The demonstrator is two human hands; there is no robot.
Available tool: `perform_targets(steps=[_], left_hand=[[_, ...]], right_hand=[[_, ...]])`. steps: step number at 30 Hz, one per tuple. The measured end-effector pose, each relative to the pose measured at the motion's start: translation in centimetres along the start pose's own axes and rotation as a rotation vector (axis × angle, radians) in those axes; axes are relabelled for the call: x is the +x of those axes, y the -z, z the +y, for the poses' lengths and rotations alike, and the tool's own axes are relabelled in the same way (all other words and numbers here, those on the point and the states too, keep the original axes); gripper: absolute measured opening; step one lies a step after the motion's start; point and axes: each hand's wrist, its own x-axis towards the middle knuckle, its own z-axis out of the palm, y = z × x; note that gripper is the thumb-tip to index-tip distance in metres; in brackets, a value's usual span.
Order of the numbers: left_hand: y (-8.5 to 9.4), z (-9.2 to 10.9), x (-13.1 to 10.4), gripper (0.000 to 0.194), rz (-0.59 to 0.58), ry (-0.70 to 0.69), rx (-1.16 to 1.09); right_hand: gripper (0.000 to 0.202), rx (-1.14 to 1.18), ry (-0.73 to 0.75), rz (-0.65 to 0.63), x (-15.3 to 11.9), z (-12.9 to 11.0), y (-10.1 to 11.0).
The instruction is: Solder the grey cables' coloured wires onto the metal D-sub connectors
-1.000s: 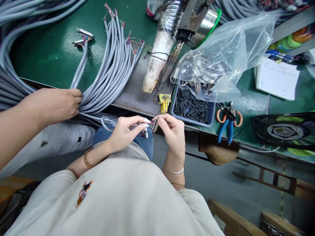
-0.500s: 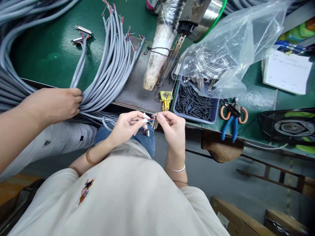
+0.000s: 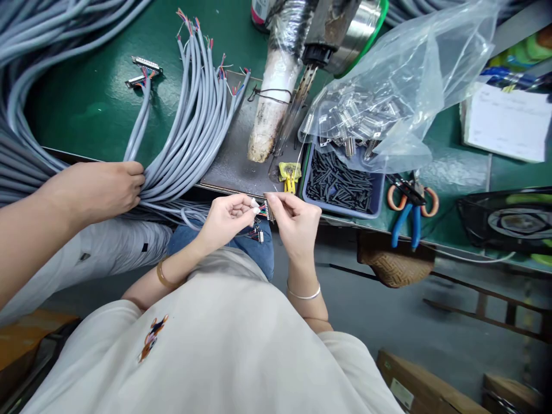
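Note:
My left hand point(image 3: 228, 221) is closed in a pinch, white coverings on its thumb and index fingertips, around thin coloured wires point(image 3: 261, 211). My right hand point(image 3: 299, 223) pinches a small multi-pin connector point(image 3: 268, 210) between thumb and fingers. The wires run to the pin side of that connector, though the fingers partly hide the joint. Just below, over my lap, hangs a second small connector point(image 3: 260, 236). Grey cables point(image 3: 190, 214) pass behind my left hand along the bench edge.
A co-worker's hand point(image 3: 107, 187) rests on a bundle of grey cables point(image 3: 194, 126) at left. Finished-looking connectors point(image 3: 146, 64) lie beyond. Ahead are a soldering iron point(image 3: 297, 106), a yellow clip point(image 3: 290, 177), a tray of black sleeves point(image 3: 340, 184), a plastic bag point(image 3: 401, 103) and pliers point(image 3: 409, 210).
The connector has turned slightly between my hands, and my right hand has shifted a little left. Both hands keep their pinch. The view has shifted slightly.

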Motion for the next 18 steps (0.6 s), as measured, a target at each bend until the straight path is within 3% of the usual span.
perform_targets(steps=[3,6,8,12,18], left_hand=[[0.3,0.6,1.1,0.026,-0.069,0.078,-0.1],[0.9,1.6,2.1,0.027,-0.09,0.15,-0.173],[1.3,2.2,2.4,0.031,-0.098,0.195,-0.199],[1.3,2.6,2.8,0.035,-0.081,0.218,-0.197],[0.7,3.0,3.3,0.026,-0.057,0.221,-0.177]], right_hand=[[0.025,-0.1,0.123,0.121,-0.1,0.1,0.1],[0.028,-0.004,0.201,0.297,-0.6,0.2,0.8],[0.023,0.032,0.22,0.34,-1.0,0.4,1.4],[0.007,-0.133,0.307,0.263,-1.4,0.4,2.0],[0.009,-0.256,0.473,0.109,-0.2,0.1,0.6]])
